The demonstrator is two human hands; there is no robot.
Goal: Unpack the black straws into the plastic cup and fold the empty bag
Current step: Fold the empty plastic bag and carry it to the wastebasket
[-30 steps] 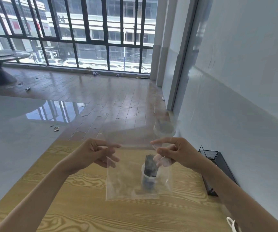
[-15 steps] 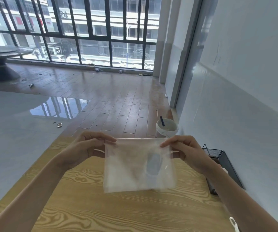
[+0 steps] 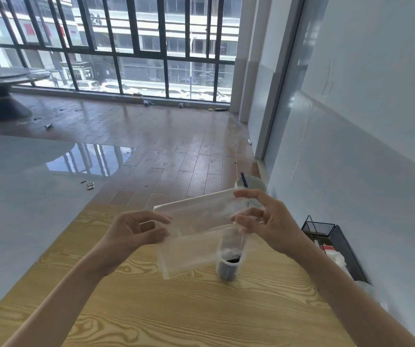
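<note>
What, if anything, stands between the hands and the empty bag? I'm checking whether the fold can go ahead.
Nothing visible. The left hand and right hand both pinch the clear bag directly, held in the air above the table.

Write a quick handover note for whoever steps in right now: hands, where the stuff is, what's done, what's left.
Left hand: pinching the left edge of the bag.
Right hand: pinching the bag's right edge near the top.
Bag: clear, looks empty, held in the air over the table, partly doubled over.
Cup: upright on the table behind the bag, with the black straws inside.
Done: straws look unpacked into the cup.
Left: finish folding the bag and set it down.
</note>
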